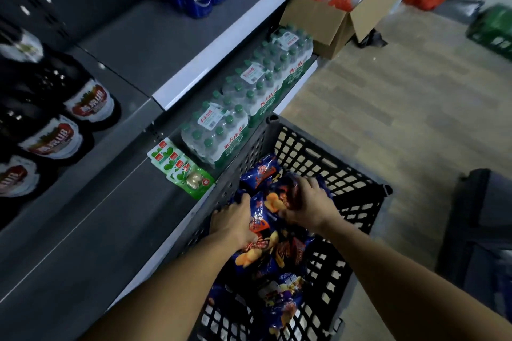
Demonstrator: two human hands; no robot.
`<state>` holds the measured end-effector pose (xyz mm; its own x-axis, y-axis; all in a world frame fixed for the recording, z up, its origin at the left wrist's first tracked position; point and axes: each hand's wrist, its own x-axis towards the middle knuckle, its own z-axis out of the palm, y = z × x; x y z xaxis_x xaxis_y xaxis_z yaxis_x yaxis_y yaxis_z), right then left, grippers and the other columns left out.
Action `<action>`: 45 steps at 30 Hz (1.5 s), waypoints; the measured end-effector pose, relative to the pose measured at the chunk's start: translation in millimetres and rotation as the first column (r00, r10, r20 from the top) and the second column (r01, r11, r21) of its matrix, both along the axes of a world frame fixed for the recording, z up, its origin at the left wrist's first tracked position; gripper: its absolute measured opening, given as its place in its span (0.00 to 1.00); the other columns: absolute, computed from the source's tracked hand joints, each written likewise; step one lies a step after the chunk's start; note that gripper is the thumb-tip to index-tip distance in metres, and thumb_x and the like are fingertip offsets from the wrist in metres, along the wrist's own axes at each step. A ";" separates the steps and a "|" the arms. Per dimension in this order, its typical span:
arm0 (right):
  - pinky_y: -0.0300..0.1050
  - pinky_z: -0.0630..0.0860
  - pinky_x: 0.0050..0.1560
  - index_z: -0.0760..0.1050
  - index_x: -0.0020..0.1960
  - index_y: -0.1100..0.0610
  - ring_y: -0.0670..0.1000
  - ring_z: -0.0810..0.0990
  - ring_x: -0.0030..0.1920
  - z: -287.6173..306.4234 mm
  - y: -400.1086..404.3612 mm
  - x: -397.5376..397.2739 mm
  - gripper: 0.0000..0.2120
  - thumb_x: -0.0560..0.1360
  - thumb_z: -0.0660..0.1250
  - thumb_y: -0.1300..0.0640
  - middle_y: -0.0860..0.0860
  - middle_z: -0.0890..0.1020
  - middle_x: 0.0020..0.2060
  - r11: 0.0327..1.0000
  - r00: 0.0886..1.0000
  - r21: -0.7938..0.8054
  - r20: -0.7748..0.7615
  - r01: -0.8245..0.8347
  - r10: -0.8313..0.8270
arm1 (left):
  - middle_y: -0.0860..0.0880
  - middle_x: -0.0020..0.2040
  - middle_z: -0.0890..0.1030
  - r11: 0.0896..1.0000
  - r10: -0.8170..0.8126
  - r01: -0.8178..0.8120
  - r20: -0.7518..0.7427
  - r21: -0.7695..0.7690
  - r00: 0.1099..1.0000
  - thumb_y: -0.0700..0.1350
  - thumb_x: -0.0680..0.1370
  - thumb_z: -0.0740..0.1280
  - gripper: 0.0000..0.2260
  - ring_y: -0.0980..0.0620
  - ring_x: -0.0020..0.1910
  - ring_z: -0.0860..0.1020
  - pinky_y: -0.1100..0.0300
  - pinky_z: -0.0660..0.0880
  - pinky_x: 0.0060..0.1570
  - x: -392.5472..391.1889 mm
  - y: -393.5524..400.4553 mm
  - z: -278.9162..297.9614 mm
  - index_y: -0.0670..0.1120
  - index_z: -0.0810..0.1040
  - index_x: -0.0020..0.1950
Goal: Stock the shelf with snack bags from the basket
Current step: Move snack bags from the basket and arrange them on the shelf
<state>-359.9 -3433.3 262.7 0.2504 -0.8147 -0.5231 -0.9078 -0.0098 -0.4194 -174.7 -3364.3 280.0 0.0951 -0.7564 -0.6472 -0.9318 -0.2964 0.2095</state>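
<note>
In the head view both hands reach into the black plastic basket (327, 152) at the near right, beside the grey shelf (91, 216). The left hand (235, 220) and right hand (307, 203) each curl their fingers round blue snack bags (261, 210) heaped inside. This looks like the pick-up step; next the bags must be lifted clear and carried left onto the bare shelf board.

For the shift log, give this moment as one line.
stage: picking | both hands grip blue foil snack bags | in black plastic lattice basket | grey shelf: unstocked
</note>
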 end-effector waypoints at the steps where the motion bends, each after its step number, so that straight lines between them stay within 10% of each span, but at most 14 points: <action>1: 0.61 0.68 0.67 0.53 0.77 0.47 0.56 0.65 0.69 18.3 1.6 -3.9 0.48 0.66 0.72 0.35 0.51 0.63 0.70 0.995 0.998 -0.080 -0.031 -0.062 0.059 | 0.45 0.59 0.79 1.000 -0.014 0.014 -0.014 -0.013 1.000 0.51 0.69 0.78 0.36 0.43 0.57 0.78 0.46 0.73 0.58 -0.4 -3.9 15.3 0.47 0.61 0.68; 12: 0.56 0.67 0.65 0.59 0.77 0.51 0.60 0.68 0.68 239.8 38.0 -40.9 0.45 0.67 0.68 0.32 0.54 0.66 0.71 0.832 0.978 -0.517 -0.153 -0.202 0.142 | 0.50 0.48 0.76 0.946 -0.225 0.205 -0.052 -0.253 0.973 0.55 0.68 0.77 0.33 0.51 0.44 0.75 0.54 0.76 0.47 12.7 -11.4 236.1 0.47 0.64 0.65; 24: 0.58 0.69 0.65 0.61 0.75 0.52 0.58 0.70 0.66 381.2 41.1 -3.5 0.43 0.68 0.63 0.29 0.54 0.71 0.67 0.459 0.881 -0.804 -0.160 -0.378 0.445 | 0.48 0.63 0.76 0.833 -0.038 0.099 0.123 -0.544 0.992 0.53 0.67 0.78 0.33 0.46 0.62 0.74 0.50 0.71 0.59 53.6 50.0 407.3 0.48 0.67 0.66; 33: 0.58 0.67 0.67 0.61 0.75 0.53 0.57 0.69 0.68 432.8 99.4 148.7 0.40 0.70 0.67 0.35 0.53 0.70 0.69 0.163 0.629 -0.904 -0.138 -0.396 0.765 | 0.50 0.68 0.69 0.750 0.353 -0.181 0.154 -0.637 0.923 0.53 0.67 0.78 0.39 0.48 0.69 0.68 0.53 0.68 0.66 150.2 210.6 469.9 0.49 0.64 0.73; 45: 0.55 0.67 0.68 0.63 0.74 0.52 0.55 0.70 0.65 482.5 355.9 407.2 0.41 0.67 0.71 0.37 0.50 0.71 0.66 -0.182 0.171 -0.929 -0.246 -0.324 0.954 | 0.48 0.68 0.72 0.556 0.772 -0.452 0.233 -0.697 0.591 0.53 0.68 0.77 0.35 0.46 0.66 0.70 0.53 0.66 0.63 287.4 536.3 519.4 0.49 0.64 0.70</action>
